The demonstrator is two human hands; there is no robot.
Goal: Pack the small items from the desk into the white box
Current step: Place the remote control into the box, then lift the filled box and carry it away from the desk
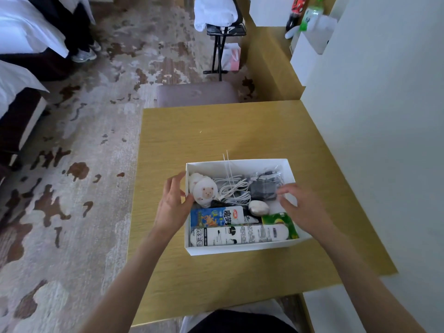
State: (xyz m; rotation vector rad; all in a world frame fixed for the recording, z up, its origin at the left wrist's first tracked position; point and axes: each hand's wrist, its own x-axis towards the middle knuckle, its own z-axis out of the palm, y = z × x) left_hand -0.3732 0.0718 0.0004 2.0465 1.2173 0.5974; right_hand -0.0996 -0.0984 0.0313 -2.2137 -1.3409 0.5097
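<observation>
Both hands flank the full white cardboard box [240, 248] on the yellow wooden counter [216, 131] — left hand [171, 203] against its wall, right hand [301, 207] over its rim — fingers spread, gripping nothing, likely steadying it.

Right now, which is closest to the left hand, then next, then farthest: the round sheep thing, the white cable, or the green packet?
From the left hand:
1. Round sheep thing, at the box's left side, right beside the hand.
2. White cable, coiled in the middle.
3. Green packet, at the right side, under the right hand.

left hand [173, 205], right hand [303, 205], fingers spread
</observation>
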